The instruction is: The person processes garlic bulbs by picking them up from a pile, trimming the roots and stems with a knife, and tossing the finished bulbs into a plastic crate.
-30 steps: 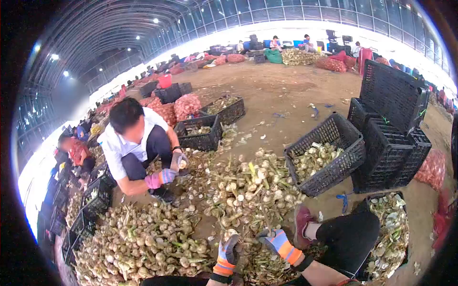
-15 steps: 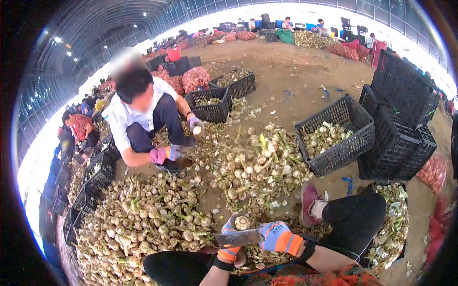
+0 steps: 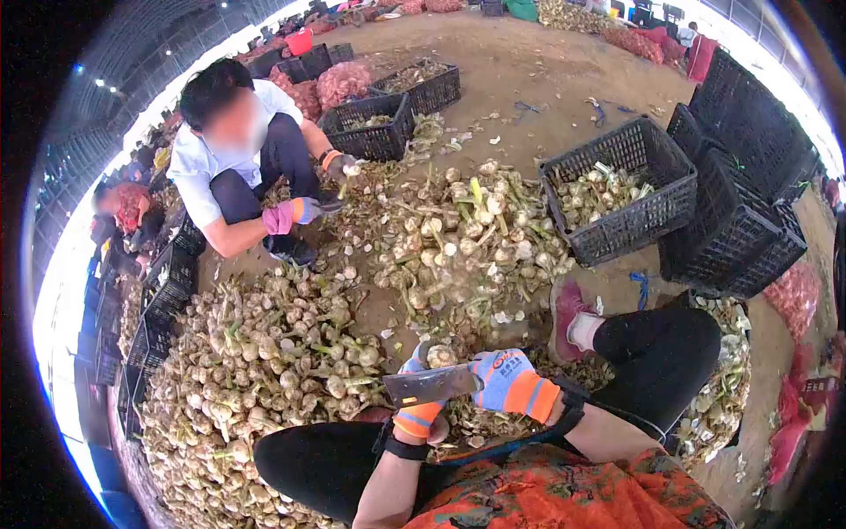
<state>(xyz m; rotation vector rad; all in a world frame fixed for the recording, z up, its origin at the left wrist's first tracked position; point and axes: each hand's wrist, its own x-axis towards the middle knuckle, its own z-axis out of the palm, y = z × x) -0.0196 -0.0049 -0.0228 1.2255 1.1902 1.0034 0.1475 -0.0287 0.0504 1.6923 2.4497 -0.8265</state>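
We see our left hand (image 3: 421, 414), in an orange and blue glove, curled around a garlic bulb (image 3: 441, 355) that it holds just above our lap; the grip is pinching the bulb from below. Our right hand (image 3: 509, 388), gloved the same way, has its grip pressed tight around the handle of a cleaver (image 3: 430, 385), whose flat blade points left and lies across the left hand, just beneath the bulb. Below both hands lies a litter of cut stalks and skins. A big garlic heap (image 3: 264, 370) spreads on the dirt floor to our left and another pile (image 3: 458, 238) lies ahead. A black crate (image 3: 617, 189) with trimmed bulbs stands tilted ahead on the right. Across the pile, 1 co-worker (image 3: 238, 150) crouches, pink-gloved hands busy with garlic.
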